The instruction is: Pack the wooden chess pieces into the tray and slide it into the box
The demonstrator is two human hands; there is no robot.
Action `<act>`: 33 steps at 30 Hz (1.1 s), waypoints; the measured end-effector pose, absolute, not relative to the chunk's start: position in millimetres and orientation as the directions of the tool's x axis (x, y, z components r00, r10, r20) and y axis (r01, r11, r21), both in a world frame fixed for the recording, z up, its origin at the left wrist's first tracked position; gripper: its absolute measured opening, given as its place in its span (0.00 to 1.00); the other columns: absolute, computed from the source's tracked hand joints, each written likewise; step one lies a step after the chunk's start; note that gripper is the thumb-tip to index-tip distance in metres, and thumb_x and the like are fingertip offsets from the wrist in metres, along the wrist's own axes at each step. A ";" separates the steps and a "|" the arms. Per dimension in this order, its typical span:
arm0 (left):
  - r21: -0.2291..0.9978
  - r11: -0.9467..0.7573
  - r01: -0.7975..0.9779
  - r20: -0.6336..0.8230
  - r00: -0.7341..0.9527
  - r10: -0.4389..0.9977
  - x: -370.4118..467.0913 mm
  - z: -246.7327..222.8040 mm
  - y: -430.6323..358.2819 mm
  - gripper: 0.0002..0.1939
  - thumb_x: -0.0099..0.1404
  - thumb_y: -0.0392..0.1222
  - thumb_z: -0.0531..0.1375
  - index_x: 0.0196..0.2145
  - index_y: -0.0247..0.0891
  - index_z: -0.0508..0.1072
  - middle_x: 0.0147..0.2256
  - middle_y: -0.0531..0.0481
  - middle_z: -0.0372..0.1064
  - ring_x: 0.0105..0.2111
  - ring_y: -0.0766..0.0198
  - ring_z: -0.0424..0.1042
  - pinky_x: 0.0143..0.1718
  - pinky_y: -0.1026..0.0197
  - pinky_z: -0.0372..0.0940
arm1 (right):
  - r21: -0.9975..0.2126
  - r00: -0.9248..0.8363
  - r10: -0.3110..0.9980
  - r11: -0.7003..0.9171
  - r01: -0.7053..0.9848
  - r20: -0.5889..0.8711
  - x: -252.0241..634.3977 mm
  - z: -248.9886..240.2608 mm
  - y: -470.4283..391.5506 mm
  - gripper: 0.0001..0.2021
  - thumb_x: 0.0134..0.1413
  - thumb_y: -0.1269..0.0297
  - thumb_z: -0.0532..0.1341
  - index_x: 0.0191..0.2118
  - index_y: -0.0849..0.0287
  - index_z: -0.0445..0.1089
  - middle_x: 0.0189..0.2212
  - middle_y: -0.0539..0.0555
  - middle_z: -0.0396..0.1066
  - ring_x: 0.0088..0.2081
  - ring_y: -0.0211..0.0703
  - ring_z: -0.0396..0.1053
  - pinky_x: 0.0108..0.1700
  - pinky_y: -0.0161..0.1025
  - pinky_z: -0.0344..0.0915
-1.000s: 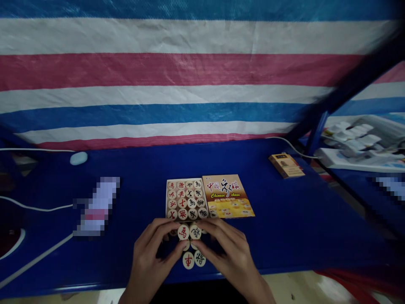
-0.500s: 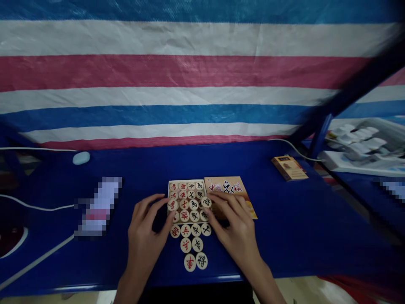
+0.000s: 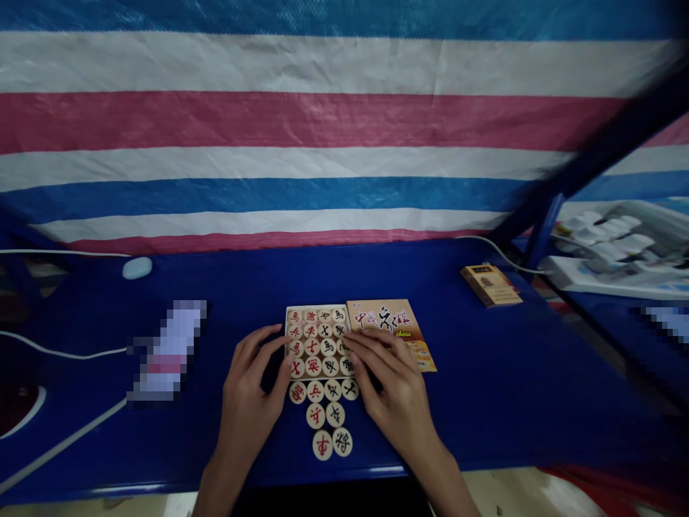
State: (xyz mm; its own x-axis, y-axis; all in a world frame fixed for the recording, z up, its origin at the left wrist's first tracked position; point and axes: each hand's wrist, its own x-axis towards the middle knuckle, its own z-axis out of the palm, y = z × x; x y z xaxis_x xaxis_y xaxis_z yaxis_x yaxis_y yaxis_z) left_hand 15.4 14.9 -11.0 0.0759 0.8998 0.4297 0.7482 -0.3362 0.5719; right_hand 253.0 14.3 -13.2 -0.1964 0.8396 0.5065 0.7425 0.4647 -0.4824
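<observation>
A shallow box [image 3: 319,378] on the blue table holds rows of Chinese chess pieces, red characters on the left and black on the right. My left hand [image 3: 252,388] rests at the box's left side, thumb and fingers apart, with its fingertips by a red piece [image 3: 296,348]. Over the right edge my right hand [image 3: 395,377] stretches its fingers onto a black piece [image 3: 344,346], which they partly cover. Below the box several more pieces lie flat on the table in short rows, among them a red piece [image 3: 322,445] and a black piece [image 3: 342,441] nearest me.
The printed chess box lid [image 3: 420,352] lies right of the box, partly under my right hand. A phone [image 3: 172,352] with a cable lies left. Farther off are a pale rounded object [image 3: 138,268], a small yellow-brown box [image 3: 491,285] and a striped sheet [image 3: 323,122] behind the table.
The red piece at my left fingers and the black piece at my right have gone down into the box. Both hands have loosened from them, and my right fingers now lie flatter.
</observation>
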 end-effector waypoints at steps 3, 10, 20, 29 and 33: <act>0.579 -0.325 0.748 0.428 0.061 0.902 15.2 -11.4 14.4 0.15 0.71 0.39 0.59 0.54 0.46 0.73 0.55 0.47 0.69 0.56 0.54 0.67 0.57 0.43 0.67 | -0.476 -0.207 0.839 0.469 0.744 0.503 252.8 -12.8 15.1 0.21 0.65 0.71 0.58 0.61 0.48 0.69 0.55 0.50 0.75 0.59 0.52 0.66 0.55 0.57 0.66; 0.592 -0.344 0.729 0.532 -0.032 0.846 13.5 -3.5 -1.2 0.10 0.70 0.36 0.60 0.47 0.44 0.76 0.48 0.48 0.72 0.50 0.57 0.72 0.52 0.51 0.68 | -0.486 -0.143 0.815 0.465 0.740 0.561 255.2 -8.1 4.5 0.19 0.64 0.72 0.58 0.57 0.51 0.72 0.53 0.54 0.75 0.56 0.52 0.68 0.56 0.56 0.67; 0.424 -0.511 0.748 0.458 0.309 0.833 18.0 -22.2 -67.1 0.11 0.66 0.41 0.63 0.46 0.44 0.75 0.38 0.50 0.76 0.34 0.62 0.75 0.34 0.60 0.68 | -0.480 -0.354 0.846 0.521 0.706 0.398 260.1 -13.3 -62.2 0.11 0.61 0.65 0.64 0.48 0.56 0.72 0.36 0.54 0.75 0.35 0.44 0.73 0.37 0.42 0.72; 0.460 -0.542 0.703 0.465 0.330 0.822 20.9 -27.5 -68.2 0.11 0.68 0.37 0.61 0.49 0.43 0.74 0.40 0.51 0.76 0.36 0.64 0.75 0.37 0.60 0.68 | -0.464 -0.376 0.804 0.579 0.670 0.460 255.3 -19.1 -65.8 0.14 0.60 0.70 0.64 0.52 0.57 0.71 0.37 0.55 0.75 0.34 0.43 0.74 0.35 0.40 0.73; 0.570 -0.450 0.687 0.455 0.193 0.870 29.9 -15.6 -59.3 0.12 0.70 0.38 0.60 0.50 0.44 0.74 0.43 0.49 0.76 0.36 0.63 0.75 0.40 0.59 0.70 | -0.512 -0.327 0.813 0.564 0.648 0.482 252.1 -12.2 -55.3 0.19 0.60 0.73 0.64 0.56 0.58 0.68 0.42 0.57 0.74 0.41 0.44 0.75 0.40 0.39 0.74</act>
State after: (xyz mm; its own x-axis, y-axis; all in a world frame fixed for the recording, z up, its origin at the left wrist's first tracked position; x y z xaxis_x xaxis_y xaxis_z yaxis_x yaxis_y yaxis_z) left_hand 29.9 -59.3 -15.6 0.1926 0.8697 0.4545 0.6870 -0.4502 0.5703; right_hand 252.1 -55.3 -12.2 -0.3265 0.8130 0.4821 0.6484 0.5638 -0.5116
